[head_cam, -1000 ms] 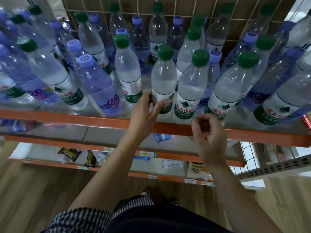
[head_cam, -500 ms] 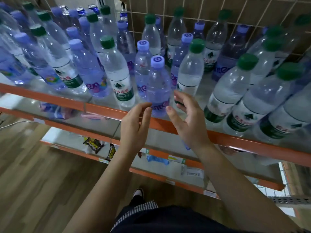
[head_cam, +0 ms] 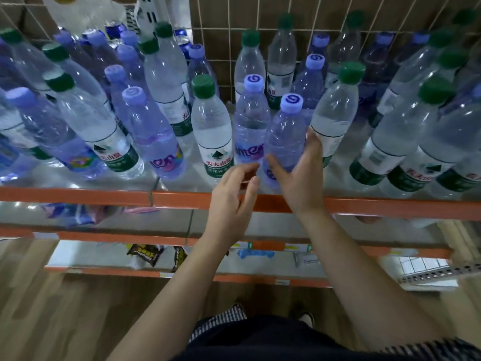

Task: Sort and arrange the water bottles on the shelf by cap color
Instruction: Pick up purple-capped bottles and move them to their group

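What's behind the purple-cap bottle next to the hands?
Behind the front purple-cap bottle stands another purple-cap bottle, then green-cap bottles by the wire grid. Their lower parts are covered.

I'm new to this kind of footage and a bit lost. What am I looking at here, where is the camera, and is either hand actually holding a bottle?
There is no machine: these are a person's two bare hands, filmed by a wide-angle camera worn on the head and looking down, so the arms rise from the bottom of the picture. In front is a shop shelf with an orange front rail, crowded with water bottles, some with green caps, some with purple caps, still mixed together. The right hand is cupped against the lower side of the front purple-capped bottle, fingers spread, not a closed grip. The left hand hovers open just in front of it, holding nothing. A green-capped bottle stands to their left.
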Available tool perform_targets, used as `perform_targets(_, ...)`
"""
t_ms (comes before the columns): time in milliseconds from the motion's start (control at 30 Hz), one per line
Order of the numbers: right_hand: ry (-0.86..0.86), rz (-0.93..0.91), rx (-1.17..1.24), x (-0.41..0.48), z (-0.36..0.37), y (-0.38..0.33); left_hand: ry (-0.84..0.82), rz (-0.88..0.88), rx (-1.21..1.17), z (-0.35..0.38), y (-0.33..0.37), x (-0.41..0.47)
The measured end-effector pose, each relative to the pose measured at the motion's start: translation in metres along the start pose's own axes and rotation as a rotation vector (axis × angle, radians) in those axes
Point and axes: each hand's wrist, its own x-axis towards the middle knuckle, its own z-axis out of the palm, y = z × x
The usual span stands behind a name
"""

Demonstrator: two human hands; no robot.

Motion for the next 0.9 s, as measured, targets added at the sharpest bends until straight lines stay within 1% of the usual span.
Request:
perform_targets(67, -0.008, 0.005, 0.039, 0.001, 0.0, -0.002, -0.032, -0.001, -0.028, 0.002, 0.001, 0.001)
perform_targets(233, 0.022, -0.038, 0.151, -0.005, -0.019, -0.003, -0.006, 0.004, -0.071, 0.012, 0.012, 0.019)
perform_targets(300, 0.039, -0.061, 0.171, -0.007, -0.031, -0.004, 0.024, 0.029, -0.05, 0.017, 0.018, 0.032)
perform_targets(433, 0.05, -0.08, 0.204, -0.007, -0.058, -0.001, 0.136, 0.089, 0.013, 0.033, 0.025, 0.064)
perform_targets(567, 0.05, -0.038, 0.213, -0.013, -0.077, 0.007, 0.226, 0.012, -0.012, 0.047, 0.025, 0.089)
perform_targets(733, 0.042, -0.005, 0.208, -0.018, -0.082, 0.015, 0.302, -0.036, -0.001, 0.058, 0.012, 0.102)
perform_targets(900, 0.017, 0.018, 0.211, -0.016, -0.082, 0.023, 0.265, -0.043, -0.028, 0.057, 0.002, 0.103)
